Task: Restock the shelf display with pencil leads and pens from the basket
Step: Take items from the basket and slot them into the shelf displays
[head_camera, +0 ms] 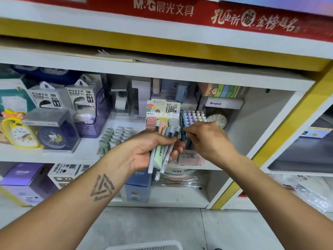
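Note:
My left hand [153, 147] grips a bundle of several pens and highlighters [163, 152], their caps pointing up toward the shelf. My right hand [203, 138] pinches the top of one pen at the bundle's right edge, close to the pen display box [193, 117] filled with pastel-capped pens. The pencil lead display [163, 114], a card marked 0.7 HB 100 with rows of pink, yellow and grey cases, stands just behind my left hand. The white basket [149, 246] shows only its rim at the bottom edge.
The white shelf board [54, 154] also carries power bank boxes [75, 100], a blue alarm clock [52, 138], a yellow clock [19, 132], green clips [117, 138] and a round clock [217, 120]. Boxes fill the lower shelf. A yellow post [281, 141] bounds the bay at right.

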The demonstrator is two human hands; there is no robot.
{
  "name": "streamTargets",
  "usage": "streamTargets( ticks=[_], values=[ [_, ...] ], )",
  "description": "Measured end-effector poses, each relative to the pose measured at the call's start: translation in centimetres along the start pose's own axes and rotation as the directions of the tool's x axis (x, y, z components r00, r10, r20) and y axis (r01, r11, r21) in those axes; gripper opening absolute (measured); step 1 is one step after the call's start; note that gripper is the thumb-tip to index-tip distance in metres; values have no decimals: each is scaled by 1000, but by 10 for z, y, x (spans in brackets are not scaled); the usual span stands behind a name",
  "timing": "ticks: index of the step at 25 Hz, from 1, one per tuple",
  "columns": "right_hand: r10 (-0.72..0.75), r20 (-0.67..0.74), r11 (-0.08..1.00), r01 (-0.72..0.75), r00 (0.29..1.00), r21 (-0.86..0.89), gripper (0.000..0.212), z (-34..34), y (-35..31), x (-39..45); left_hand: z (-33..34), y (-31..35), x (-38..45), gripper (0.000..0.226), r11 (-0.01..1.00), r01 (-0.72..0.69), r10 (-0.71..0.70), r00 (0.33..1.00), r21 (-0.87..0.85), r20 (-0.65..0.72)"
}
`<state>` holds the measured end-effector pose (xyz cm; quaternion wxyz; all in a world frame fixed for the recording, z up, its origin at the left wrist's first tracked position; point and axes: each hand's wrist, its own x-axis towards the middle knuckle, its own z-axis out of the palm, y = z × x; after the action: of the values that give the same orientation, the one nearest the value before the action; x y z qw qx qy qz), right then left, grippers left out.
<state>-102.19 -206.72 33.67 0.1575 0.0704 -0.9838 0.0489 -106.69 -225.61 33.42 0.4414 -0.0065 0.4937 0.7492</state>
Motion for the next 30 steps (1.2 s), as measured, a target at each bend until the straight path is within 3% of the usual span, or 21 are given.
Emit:
streamTargets(
  ticks=[2,4,6,8,11,13,19,22,30],
  values=[
    [-2,-19,1000,2,1000,31,21,-4,0,1,3,-1,-2,16,999,-29,29,999,16,36],
    [131,-106,950,-95,986,297,21,-10,-1,3,6,-1,-3,19,998,-63,62,997,30,51],
    [329,11,687,-248,944,683,16,-15,-3,5,9,-2,-3,26,995,-89,86,994,44,67],
    [353,188,422,-335,916,842,9,-19,-5,3,12,-3,-2,25,995,-88,84,992,50,91],
    [372,216,247,-321,903,914,11,-26,1,-2,16,-4,0,18,998,-56,53,992,21,110],
    [387,192,187,-280,902,942,14,-32,9,-5,18,-5,2,21,1000,-24,26,995,-17,100],
    [489,-8,241,-126,872,962,19,-41,30,-9,19,-5,8,22,999,-49,49,996,4,-74],
    [521,-92,329,-100,849,939,13,-43,41,-12,16,-6,12,28,998,-52,49,988,-22,-148],
    [460,-231,611,-117,858,783,10,-48,51,-24,20,-14,16,13,999,-34,31,991,-16,-127]
  ],
)
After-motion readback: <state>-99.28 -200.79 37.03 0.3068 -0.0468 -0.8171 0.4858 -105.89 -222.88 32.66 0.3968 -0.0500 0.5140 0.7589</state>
